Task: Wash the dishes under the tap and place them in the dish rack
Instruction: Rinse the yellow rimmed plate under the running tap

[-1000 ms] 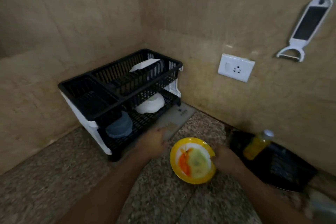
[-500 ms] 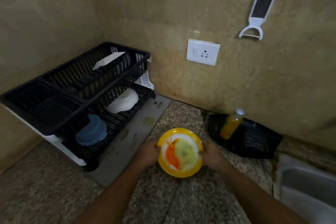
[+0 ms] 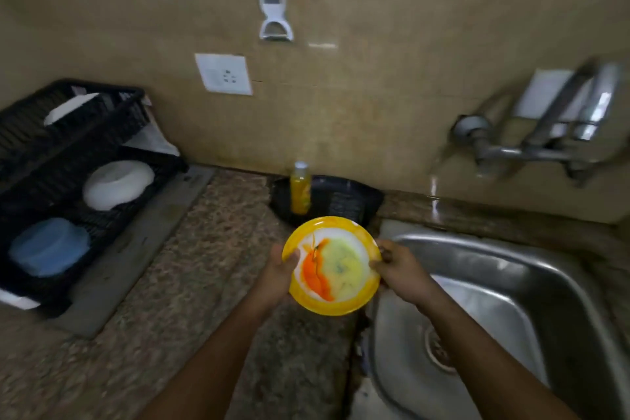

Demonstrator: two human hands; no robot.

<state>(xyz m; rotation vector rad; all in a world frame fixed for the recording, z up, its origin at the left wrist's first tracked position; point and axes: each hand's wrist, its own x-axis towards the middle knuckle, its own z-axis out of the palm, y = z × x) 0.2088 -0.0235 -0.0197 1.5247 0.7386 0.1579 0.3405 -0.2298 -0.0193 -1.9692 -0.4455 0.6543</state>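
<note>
We see a round yellow plate (image 3: 332, 266) with a white centre smeared in orange and pale yellow-green, face up and tilted a little, above the worktop edge just left of the steel sink (image 3: 494, 317). Our left hand (image 3: 278, 274) grips its left rim, thumb on top; our right hand (image 3: 397, 266) grips its right rim. The tap (image 3: 531, 140) juts from the wall above the sink, blurred. At far left stands the black two-tier dish rack (image 3: 68, 160), holding an overturned white bowl (image 3: 117, 184) and a blue bowl (image 3: 49, 245) on its lower tier and a white dish (image 3: 70, 107) in the upper.
</note>
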